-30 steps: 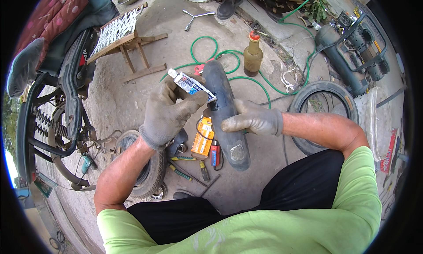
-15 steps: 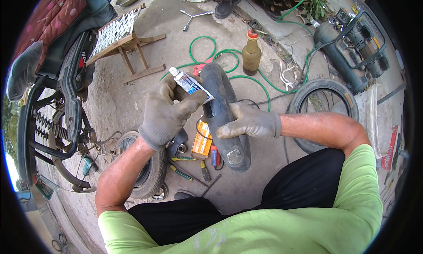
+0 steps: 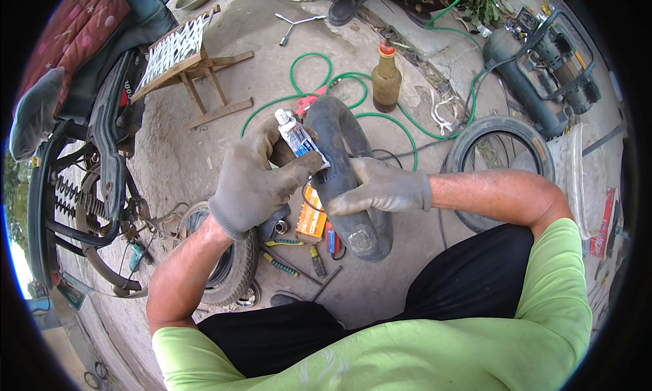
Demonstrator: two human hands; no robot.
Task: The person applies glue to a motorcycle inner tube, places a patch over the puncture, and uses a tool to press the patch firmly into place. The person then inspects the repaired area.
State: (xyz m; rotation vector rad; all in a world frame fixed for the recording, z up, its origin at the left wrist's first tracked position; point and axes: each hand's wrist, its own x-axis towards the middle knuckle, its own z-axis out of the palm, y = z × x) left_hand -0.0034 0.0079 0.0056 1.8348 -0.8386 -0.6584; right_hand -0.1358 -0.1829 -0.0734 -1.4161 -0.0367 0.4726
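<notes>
In its grey work glove, my left hand [image 3: 250, 177] is closed around a small white and blue squeeze tube [image 3: 293, 133]. The capped-looking end of that tube points up and away, and its flat lower end touches or nearly touches the black inner tube [image 3: 329, 129]. My gloved right hand [image 3: 384, 186] grips the inner tube, thumb on top and fingers out of sight beneath. A worn grey patch [image 3: 362, 239] shows on the inner tube's near end. Below it on the ground lie an orange box [image 3: 312, 218] and a screwdriver [image 3: 316, 261].
A tyre [image 3: 234, 272] lies at lower left, another tyre [image 3: 499, 129] at right. A brown bottle [image 3: 386, 82], green hose [image 3: 311, 54], Y-shaped wrench [image 3: 293, 28] and wooden folding stool [image 3: 204, 68] stand or lie farther off. An air compressor [image 3: 526, 82] is at right; a person's shoe [image 3: 348, 8] shows at top.
My left hand has tilted the squeeze tube more upright, its top end shifting right. The inner tube has turned slightly, so more of its central gap shows.
</notes>
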